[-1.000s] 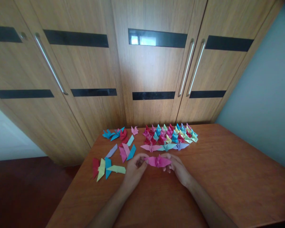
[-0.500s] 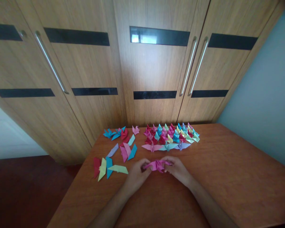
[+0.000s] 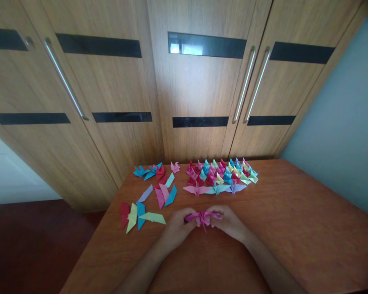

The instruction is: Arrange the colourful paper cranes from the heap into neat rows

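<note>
A magenta origami crane (image 3: 203, 217) is held between my two hands, above the near middle of the table. My left hand (image 3: 179, 224) pinches its left wing, thumb close to the body. On the other side, my right hand (image 3: 227, 220) grips the right wing in the same way. The crane's folded middle shows between my thumbs, with a narrow point hanging down toward me. My fingers hide parts of both wings. Beyond my hands, several finished paper cranes (image 3: 216, 189) with spread wings stand in rows, pink, mint and lilac ones in front.
Flat folded paper pieces (image 3: 152, 218) in several colours lie left of my hands. Blue and red cranes (image 3: 153, 172) and a small pink crane (image 3: 175, 167) sit at the back left. The wooden table (image 3: 288, 228) meets a wardrobe (image 3: 199, 90) with metal handles.
Both hands have shifted slightly toward me, and the thumbs are closer to the crane's middle. The crane's body looks narrower, and its point now hangs lower.
</note>
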The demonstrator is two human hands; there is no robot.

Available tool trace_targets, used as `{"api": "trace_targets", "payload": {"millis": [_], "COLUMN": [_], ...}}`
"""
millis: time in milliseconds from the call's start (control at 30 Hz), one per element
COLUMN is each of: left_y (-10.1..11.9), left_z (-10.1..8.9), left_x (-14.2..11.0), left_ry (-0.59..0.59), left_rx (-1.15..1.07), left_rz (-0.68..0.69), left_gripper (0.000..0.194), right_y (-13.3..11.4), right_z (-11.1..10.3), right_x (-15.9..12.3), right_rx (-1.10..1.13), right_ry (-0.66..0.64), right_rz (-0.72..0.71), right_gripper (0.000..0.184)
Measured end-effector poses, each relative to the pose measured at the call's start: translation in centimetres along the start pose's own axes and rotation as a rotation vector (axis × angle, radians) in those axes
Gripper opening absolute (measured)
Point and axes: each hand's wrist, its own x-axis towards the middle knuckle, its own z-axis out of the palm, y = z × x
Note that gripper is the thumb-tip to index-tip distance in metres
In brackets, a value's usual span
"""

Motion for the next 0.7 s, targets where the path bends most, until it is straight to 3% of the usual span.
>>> {"api": "trace_targets", "payload": {"millis": [167, 333, 533, 700], "left_y": [0.8, 0.8, 0.5, 0.5], "left_z": [-0.5, -0.8, -1.3, -1.6], "left_x": [-0.2, -0.7, -0.6, -0.5], "left_ry": [-0.106, -0.185, -0.16, -0.053], "left_rx": [-0.385, -0.624, -0.695, -0.638], "left_rz": [-0.124, -0.201, -0.233, -0.243], "left_gripper": [0.022, 0.024, 0.025, 0.027], "right_y": [-0.3, 0.7, 1.4, 1.5], "right_z": [-0.7, -1.2, -1.7, -1.8], "right_x": [-0.4, -0.6, -0.5, -0.2], "right_rx": [0.206, 0.403, 0.477, 0.398], "right_ry": [-0.037, -0.065, 0.032, 0.113], "right_rz": [0.049, 0.079, 0.106, 0.096], "right_gripper": [0.03, 0.028, 0.03, 0.031]}}
